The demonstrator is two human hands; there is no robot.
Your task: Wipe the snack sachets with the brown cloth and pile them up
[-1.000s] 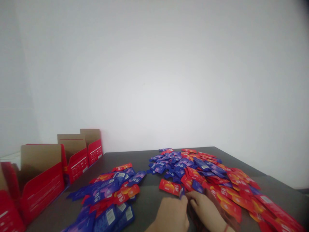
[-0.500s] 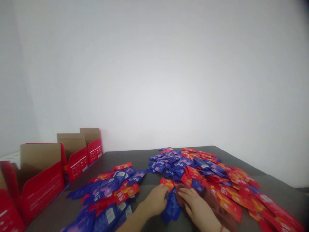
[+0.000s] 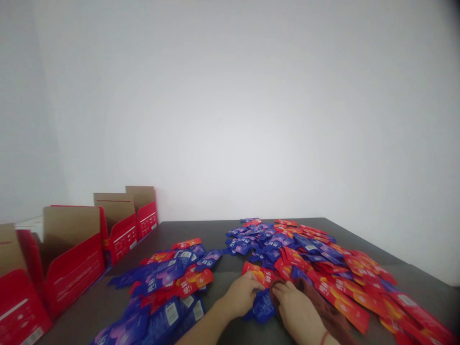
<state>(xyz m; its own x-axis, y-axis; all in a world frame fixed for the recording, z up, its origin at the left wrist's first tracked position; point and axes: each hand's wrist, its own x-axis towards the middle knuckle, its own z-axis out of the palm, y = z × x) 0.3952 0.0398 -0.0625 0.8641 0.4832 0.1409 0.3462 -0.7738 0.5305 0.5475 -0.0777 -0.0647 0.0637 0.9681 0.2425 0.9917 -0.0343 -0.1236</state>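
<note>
My left hand [image 3: 244, 293] is closed, with thumb and fingertips pinching the lower edge of a red and orange packet [image 3: 259, 274]. A brown cloth [image 3: 325, 306] is bunched under the curled fingers of my right hand [image 3: 296, 306], its fold close beside that packet. Below and between the hands lies a blue packet [image 3: 262, 306], partly covered by them. The fingertips of my right hand are partly hidden in the cloth.
A pile of blue and red packets [image 3: 161, 278] lies to the left on the dark table [image 3: 219, 330]. A larger mixed heap [image 3: 323, 261] spreads across the back and right. Several open red cardboard boxes [image 3: 75, 273] stand along the left edge. A white wall [image 3: 230, 120] rises behind.
The view has shifted slightly left. The red and orange packet now shows more fully between the hands, and the blue packet beneath is more covered. The right hand still has the cloth.
</note>
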